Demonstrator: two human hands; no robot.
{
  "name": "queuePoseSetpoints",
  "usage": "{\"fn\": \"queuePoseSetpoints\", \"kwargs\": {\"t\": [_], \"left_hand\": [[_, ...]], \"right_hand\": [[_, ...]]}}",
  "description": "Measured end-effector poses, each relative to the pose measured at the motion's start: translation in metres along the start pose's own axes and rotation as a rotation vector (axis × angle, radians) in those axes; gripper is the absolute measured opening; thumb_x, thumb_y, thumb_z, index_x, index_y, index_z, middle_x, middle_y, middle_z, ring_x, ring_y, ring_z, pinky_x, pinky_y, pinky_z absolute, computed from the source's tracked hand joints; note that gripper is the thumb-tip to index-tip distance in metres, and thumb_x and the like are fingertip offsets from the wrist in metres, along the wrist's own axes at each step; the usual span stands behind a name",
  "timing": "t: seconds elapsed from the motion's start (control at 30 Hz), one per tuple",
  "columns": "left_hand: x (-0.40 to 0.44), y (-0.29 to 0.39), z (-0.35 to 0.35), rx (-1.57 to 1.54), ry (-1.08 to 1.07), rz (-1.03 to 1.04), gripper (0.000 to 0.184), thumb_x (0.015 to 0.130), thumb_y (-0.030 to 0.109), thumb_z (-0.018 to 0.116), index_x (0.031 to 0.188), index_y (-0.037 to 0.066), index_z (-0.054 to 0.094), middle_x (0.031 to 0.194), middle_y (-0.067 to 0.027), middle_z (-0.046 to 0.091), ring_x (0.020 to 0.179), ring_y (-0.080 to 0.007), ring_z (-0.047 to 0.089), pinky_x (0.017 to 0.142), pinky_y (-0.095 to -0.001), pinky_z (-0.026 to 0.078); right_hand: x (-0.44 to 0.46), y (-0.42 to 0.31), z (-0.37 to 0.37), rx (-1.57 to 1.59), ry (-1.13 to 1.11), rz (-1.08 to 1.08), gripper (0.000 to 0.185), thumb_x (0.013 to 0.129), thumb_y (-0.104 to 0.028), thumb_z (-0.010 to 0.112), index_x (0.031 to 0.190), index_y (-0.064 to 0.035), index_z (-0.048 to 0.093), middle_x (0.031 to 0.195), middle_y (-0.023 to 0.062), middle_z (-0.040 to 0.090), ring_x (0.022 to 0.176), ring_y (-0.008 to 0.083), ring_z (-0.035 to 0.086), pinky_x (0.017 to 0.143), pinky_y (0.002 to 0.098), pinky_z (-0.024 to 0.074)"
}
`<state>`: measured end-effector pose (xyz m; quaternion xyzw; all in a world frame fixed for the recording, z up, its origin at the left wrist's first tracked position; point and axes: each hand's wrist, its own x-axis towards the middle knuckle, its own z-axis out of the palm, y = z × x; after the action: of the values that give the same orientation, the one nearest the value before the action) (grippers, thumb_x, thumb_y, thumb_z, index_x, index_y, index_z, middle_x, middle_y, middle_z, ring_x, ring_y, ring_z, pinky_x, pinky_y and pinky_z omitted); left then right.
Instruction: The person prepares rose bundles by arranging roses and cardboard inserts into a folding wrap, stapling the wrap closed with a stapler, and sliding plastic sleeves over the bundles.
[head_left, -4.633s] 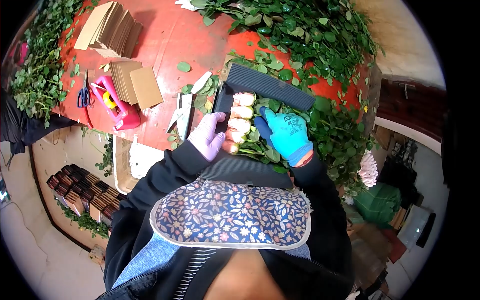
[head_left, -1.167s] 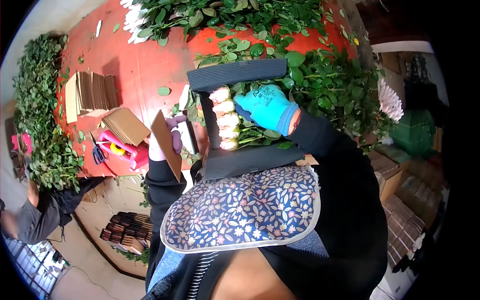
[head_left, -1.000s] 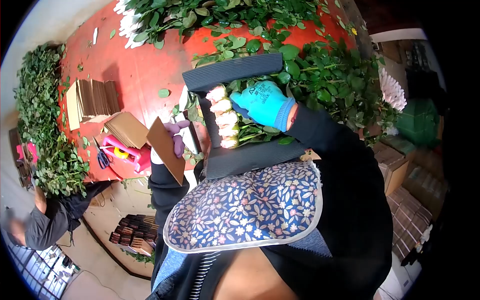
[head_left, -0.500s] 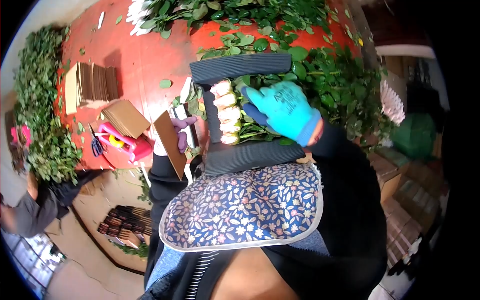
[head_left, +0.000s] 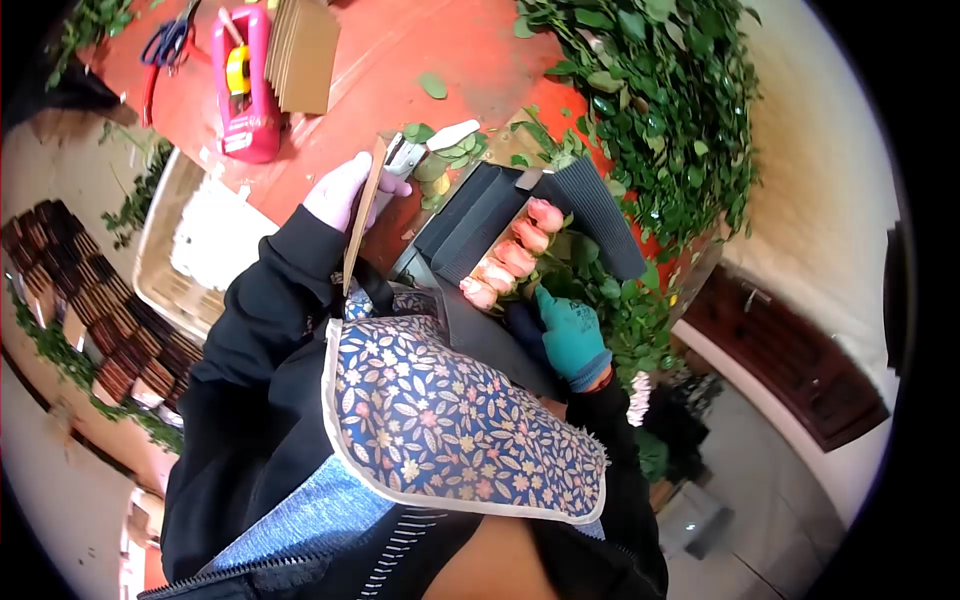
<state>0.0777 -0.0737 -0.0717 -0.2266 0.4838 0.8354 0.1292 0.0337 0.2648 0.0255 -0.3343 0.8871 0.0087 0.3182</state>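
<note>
My bare left hand (head_left: 340, 192) is closed on a flat piece of brown cardboard (head_left: 362, 225), held upright on edge left of the flowers. My right hand (head_left: 572, 338) wears a teal glove with dark blue fingers. Its fingers close at the stems just below the heads of a row of pink roses (head_left: 513, 258); the stems are partly hidden by leaves and the glove. The roses lie on a black corrugated sheet (head_left: 598, 212), whose sides rise around them. Beside the cardboard is a white-handled metal tool (head_left: 405, 158), partly hidden by my left hand.
A pink tape dispenser (head_left: 247, 135), blue-handled scissors (head_left: 168, 42) and a stack of cardboard (head_left: 302, 60) are on the red table (head_left: 380, 60). Leafy stems (head_left: 670, 120) are heaped at the far right. A pale crate (head_left: 165, 265) stands at the left, near several stacked bundles (head_left: 85, 300).
My view has turned, so the table and wrap appear tilted. My left hand still holds the cardboard. My gloved right hand now sits lower beside the roses, nearer the front side of the wrap.
</note>
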Motion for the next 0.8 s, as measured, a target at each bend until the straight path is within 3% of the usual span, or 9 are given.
{"fn": "queuePoseSetpoints", "kwargs": {"t": [0.1,0.2,0.3,0.4,0.5,0.57,0.63,0.7,0.8], "left_hand": [[0.001,-0.006,-0.008,-0.060,-0.002,-0.017,0.047,0.103,0.034,0.032,0.098,0.002,0.065,0.082,-0.0056,0.064,0.067,-0.0098,0.050,0.064,-0.0240,0.041],[0.004,-0.013,-0.006,-0.151,0.026,0.014,0.041,0.102,0.030,0.035,0.100,0.001,0.065,0.095,-0.0087,0.068,0.084,-0.0145,0.059,0.080,-0.0284,0.047],[0.002,-0.013,-0.009,-0.316,-0.016,-0.011,0.040,0.102,0.029,0.037,0.101,0.000,0.064,0.097,-0.0093,0.067,0.095,-0.0178,0.061,0.092,-0.0303,0.045],[0.003,-0.017,-0.014,-0.148,-0.088,0.063,0.036,0.102,0.036,0.039,0.102,0.005,0.058,0.103,-0.0058,0.065,0.064,-0.0071,0.048,0.059,-0.0211,0.040],[0.021,-0.063,-0.030,-0.444,0.039,0.007,0.030,0.100,0.027,0.044,0.112,0.003,0.058,0.108,-0.0061,0.064,0.087,-0.0118,0.059,0.077,-0.0250,0.047],[0.027,-0.079,-0.043,-0.046,0.086,0.195,0.027,0.098,0.021,0.050,0.112,0.001,0.059,0.115,-0.0130,0.061,0.101,-0.0225,0.059,0.088,-0.0307,0.047],[0.021,-0.068,-0.043,0.328,0.184,0.414,0.024,0.096,0.017,0.053,0.111,0.001,0.060,0.117,-0.0176,0.058,0.107,-0.0307,0.058,0.092,-0.0337,0.047],[0.022,-0.056,-0.048,0.429,0.179,0.529,0.018,0.094,0.014,0.053,0.106,0.001,0.059,0.106,-0.0174,0.057,0.099,-0.0315,0.058,0.087,-0.0343,0.047],[0.019,-0.037,-0.051,0.390,0.152,0.500,0.013,0.093,0.010,0.054,0.101,-0.001,0.058,0.097,-0.0163,0.055,0.090,-0.0304,0.056,0.080,-0.0351,0.047]], "right_hand": [[-0.002,0.001,0.001,0.016,0.021,-0.026,0.038,0.078,-0.006,0.055,0.116,-0.0037,0.059,0.076,0.0120,0.063,0.070,0.0335,0.060,0.062,0.0453,0.0456],[-0.004,-0.005,0.004,0.125,0.190,-0.036,0.014,0.084,-0.008,0.059,0.095,-0.0029,0.066,0.077,0.0151,0.063,0.073,0.0363,0.060,0.062,0.0461,0.0443],[-0.008,-0.007,-0.009,0.064,0.066,-0.002,0.031,0.077,-0.003,0.053,0.106,-0.0039,0.064,0.078,0.0134,0.062,0.073,0.0359,0.059,0.065,0.0458,0.0463],[-0.010,-0.006,-0.019,0.028,-0.036,0.124,0.025,0.079,-0.007,0.055,0.102,-0.0044,0.065,0.080,0.0146,0.064,0.074,0.0362,0.061,0.065,0.0453,0.0469],[-0.005,-0.018,-0.031,-0.017,0.001,0.150,0.023,0.083,-0.017,0.064,0.102,-0.0041,0.065,0.080,0.0150,0.065,0.073,0.0351,0.062,0.064,0.0433,0.0479],[-0.006,-0.014,-0.039,0.133,0.085,0.113,0.017,0.083,-0.018,0.072,0.091,-0.0031,0.068,0.071,0.0141,0.064,0.061,0.0285,0.062,0.056,0.0356,0.0461],[-0.013,-0.010,-0.055,0.080,-0.035,0.153,0.022,0.085,-0.014,0.070,0.104,-0.0028,0.068,0.078,0.0115,0.068,0.065,0.0193,0.064,0.062,0.0296,0.0490],[-0.011,-0.020,-0.066,0.312,0.030,0.253,0.024,0.085,-0.019,0.069,0.105,-0.0052,0.067,0.077,0.0144,0.067,0.067,0.0305,0.065,0.061,0.0362,0.0500],[-0.010,-0.021,-0.069,0.398,0.023,0.334,0.024,0.086,-0.013,0.068,0.108,-0.0045,0.067,0.077,0.0111,0.068,0.065,0.0181,0.065,0.062,0.0299,0.0499]]}}
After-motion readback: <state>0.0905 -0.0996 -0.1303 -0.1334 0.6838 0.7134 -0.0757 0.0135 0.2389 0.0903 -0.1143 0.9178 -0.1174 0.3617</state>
